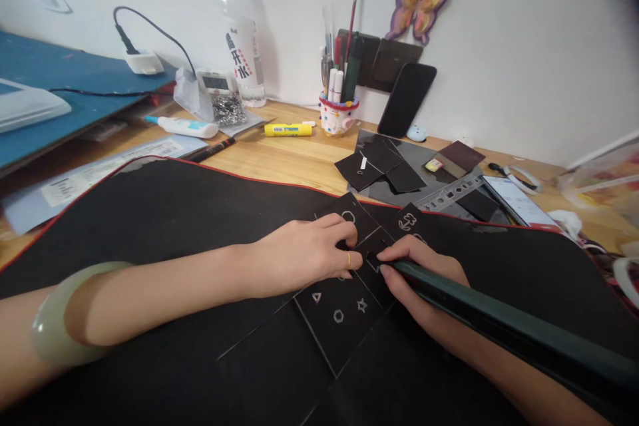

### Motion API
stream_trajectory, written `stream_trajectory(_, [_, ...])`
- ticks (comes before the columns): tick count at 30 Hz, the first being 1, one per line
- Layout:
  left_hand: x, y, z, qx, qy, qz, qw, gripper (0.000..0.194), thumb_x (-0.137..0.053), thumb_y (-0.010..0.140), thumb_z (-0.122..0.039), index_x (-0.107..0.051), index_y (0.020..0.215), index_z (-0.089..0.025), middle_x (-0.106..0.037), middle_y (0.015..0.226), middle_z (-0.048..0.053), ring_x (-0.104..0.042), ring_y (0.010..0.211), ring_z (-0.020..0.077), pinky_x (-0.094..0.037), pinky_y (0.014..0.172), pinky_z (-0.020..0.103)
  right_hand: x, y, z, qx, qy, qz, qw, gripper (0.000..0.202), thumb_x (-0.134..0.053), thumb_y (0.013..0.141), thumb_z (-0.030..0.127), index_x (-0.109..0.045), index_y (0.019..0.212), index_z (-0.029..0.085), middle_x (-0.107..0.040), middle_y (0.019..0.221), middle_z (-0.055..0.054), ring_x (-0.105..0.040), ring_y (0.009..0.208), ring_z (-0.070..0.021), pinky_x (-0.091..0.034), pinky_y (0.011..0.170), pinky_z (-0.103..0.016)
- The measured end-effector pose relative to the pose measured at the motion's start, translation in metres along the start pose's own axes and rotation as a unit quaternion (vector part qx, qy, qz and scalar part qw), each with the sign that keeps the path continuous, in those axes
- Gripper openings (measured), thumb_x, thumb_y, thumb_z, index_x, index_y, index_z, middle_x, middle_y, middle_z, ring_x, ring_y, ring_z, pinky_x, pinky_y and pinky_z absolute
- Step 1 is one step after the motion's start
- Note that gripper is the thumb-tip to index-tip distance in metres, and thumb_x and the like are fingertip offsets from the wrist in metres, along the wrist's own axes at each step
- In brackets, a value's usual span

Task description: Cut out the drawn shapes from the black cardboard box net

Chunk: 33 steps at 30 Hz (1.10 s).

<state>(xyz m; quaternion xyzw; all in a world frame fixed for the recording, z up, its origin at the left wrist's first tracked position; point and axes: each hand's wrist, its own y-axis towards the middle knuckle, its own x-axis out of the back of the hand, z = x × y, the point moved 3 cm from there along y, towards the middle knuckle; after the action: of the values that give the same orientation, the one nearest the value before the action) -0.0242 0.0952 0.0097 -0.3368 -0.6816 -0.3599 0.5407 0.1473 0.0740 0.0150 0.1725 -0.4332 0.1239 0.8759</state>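
My right hand point(429, 266) is closed round a long dark green pen-shaped tool point(479, 306). Its dark tip is on a small black card point(379, 279), by a pale angular line. My left hand point(309, 249) is closed, with bent fingers pressing on the black cards; their exact grip on the edge is hidden. Below it, a black card point(322, 339) bears a pale triangle, hexagon and star outline. Another black card point(414, 210) with a drawn flower lies beyond my right fingers. All rest on a black mat point(174, 213).
Behind the mat are a yellow glue stick point(288, 130), a decorated pen cup point(339, 116), a water bottle point(244, 46) and a leaning phone point(407, 100). Black card pieces point(367, 166), a clear stencil ruler point(449, 193) and another phone point(519, 203) lie at the right.
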Motion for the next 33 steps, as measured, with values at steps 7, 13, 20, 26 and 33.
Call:
stream_trajectory(7, [-0.0009,-0.0012,0.0013,0.004,0.001,-0.004,1.0,0.02,-0.042,0.089,-0.033,-0.055,0.104,-0.029,-0.046,0.102,0.003,-0.044,0.097,0.017,-0.036,0.047,0.018,0.0015,-0.0013,0.0011,0.001,-0.002,0.005,1.0,0.006,-0.049,0.078,0.018,-0.053,0.08,0.022,-0.062,0.065,0.002,-0.057,0.053,-0.0107,-0.041,0.049,-0.022])
stream_trajectory(13, [-0.0004,-0.0015,0.0021,0.005,0.0,-0.002,1.0,0.021,-0.042,0.089,-0.032,-0.055,0.105,-0.028,-0.046,0.102,0.004,-0.044,0.097,0.0168,-0.036,0.047,0.018,0.0013,-0.0024,0.0004,0.004,-0.003,0.002,1.0,0.006,-0.049,0.079,0.019,-0.053,0.081,0.023,-0.063,0.069,0.002,-0.059,0.057,-0.0117,-0.042,0.052,-0.023])
stream_trajectory(20, [0.0004,-0.0018,0.0011,0.005,0.0,-0.001,1.0,0.021,-0.042,0.09,-0.033,-0.056,0.105,-0.028,-0.046,0.102,0.004,-0.044,0.097,0.0173,-0.036,0.047,0.018,0.0009,-0.0043,-0.0019,0.01,-0.009,-0.003,1.0,0.006,-0.05,0.078,0.019,-0.053,0.081,0.024,-0.061,0.065,0.003,-0.058,0.054,-0.0113,-0.041,0.05,-0.023])
stream_trajectory(26, [-0.0001,-0.0022,0.0016,0.006,0.001,-0.004,1.0,0.021,-0.042,0.089,-0.032,-0.055,0.105,-0.029,-0.046,0.101,0.004,-0.044,0.097,0.017,-0.034,0.046,0.019,0.0016,-0.0046,-0.0026,0.009,-0.013,-0.004,1.0,0.007,-0.051,0.078,0.018,-0.053,0.081,0.024,-0.06,0.064,0.003,-0.056,0.052,-0.0105,-0.04,0.05,-0.022])
stream_trajectory(33, [-0.0015,-0.0013,0.0018,0.005,0.007,-0.011,1.0,0.02,-0.043,0.089,-0.032,-0.056,0.104,-0.029,-0.046,0.102,0.004,-0.044,0.097,0.0169,-0.032,0.045,0.018,0.0035,-0.0074,-0.0006,-0.005,-0.012,0.002,1.0,0.006,-0.051,0.078,0.019,-0.053,0.08,0.024,-0.061,0.065,0.002,-0.057,0.053,-0.0116,-0.041,0.05,-0.023])
